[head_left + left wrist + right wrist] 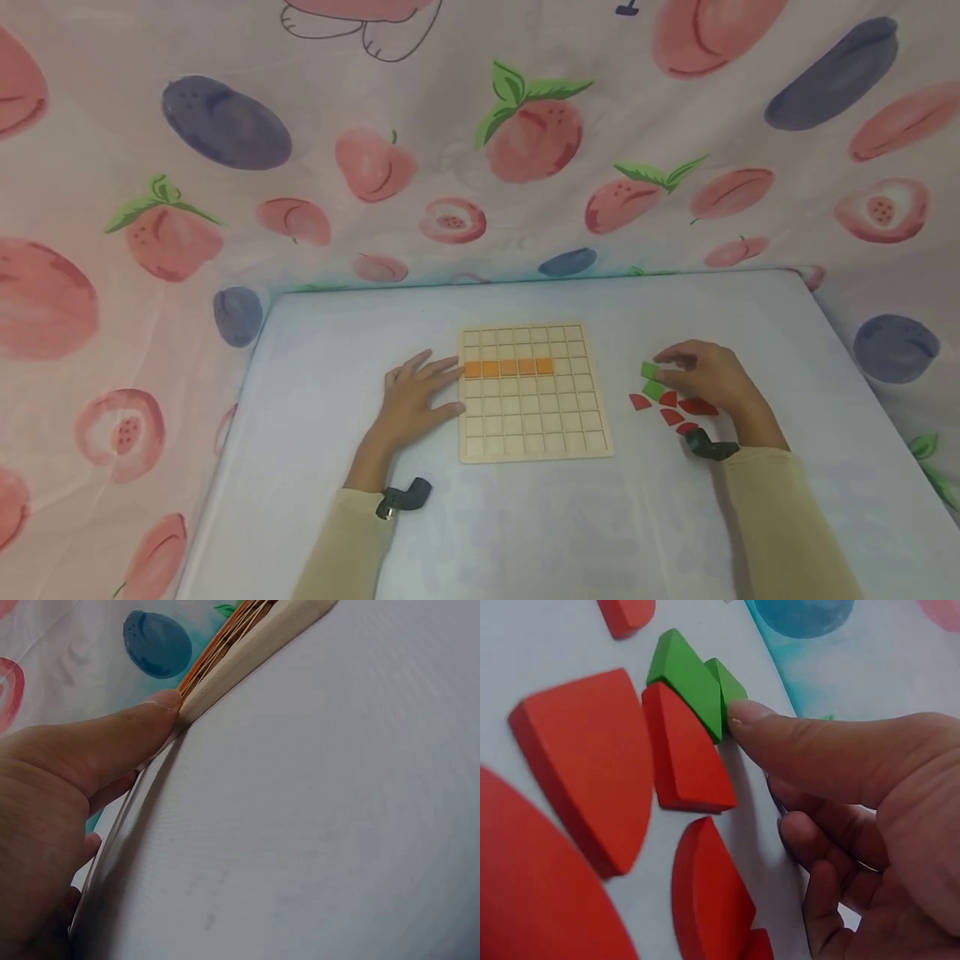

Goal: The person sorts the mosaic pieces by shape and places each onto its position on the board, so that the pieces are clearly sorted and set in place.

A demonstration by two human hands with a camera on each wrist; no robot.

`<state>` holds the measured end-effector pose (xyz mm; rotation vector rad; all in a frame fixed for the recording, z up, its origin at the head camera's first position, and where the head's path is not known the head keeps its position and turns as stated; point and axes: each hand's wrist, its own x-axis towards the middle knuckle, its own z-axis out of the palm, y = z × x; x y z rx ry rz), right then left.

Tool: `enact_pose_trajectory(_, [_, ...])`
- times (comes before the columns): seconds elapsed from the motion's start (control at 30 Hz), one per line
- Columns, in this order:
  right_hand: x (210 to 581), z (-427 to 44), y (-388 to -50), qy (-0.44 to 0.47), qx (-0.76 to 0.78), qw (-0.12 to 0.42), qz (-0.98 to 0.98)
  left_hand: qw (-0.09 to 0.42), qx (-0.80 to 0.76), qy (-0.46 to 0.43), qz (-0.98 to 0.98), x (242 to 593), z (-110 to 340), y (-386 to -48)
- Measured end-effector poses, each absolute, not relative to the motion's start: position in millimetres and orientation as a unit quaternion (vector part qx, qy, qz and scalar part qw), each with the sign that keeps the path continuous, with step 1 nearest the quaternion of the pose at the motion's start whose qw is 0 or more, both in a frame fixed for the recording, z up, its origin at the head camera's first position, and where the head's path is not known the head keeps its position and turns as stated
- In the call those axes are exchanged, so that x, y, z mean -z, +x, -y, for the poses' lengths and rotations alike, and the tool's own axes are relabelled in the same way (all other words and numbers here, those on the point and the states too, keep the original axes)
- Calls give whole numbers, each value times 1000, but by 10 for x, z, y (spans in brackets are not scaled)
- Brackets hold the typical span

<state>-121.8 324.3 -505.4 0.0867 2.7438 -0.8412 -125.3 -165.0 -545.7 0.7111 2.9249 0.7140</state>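
A square wooden grid board (532, 417) lies on the table, with a row of orange square tiles (508, 367) in its upper part. My left hand (408, 408) rests at the board's left edge, fingers spread; its thumb touches the edge in the left wrist view. To the right of the board, my right hand (708, 377) pinches a green square tile (648, 369) between thumb and index finger; the index fingertip is hidden in the right wrist view. A second green tile (684, 675) lies beside it, touching a red quarter-circle piece (686, 754).
More red curved pieces (671, 416) lie loosely below the right hand, one larger piece (699, 407) partly under the wrist. The white table (555, 533) meets a fruit-patterned cloth (315, 150) at its back and sides.
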Motion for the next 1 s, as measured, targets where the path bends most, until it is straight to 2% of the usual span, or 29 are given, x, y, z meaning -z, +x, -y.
enact_pose_trajectory(1.0, [5086, -3187, -1170, 27, 319, 121, -939, 34, -234, 222, -946, 5431, 1626, -1233])
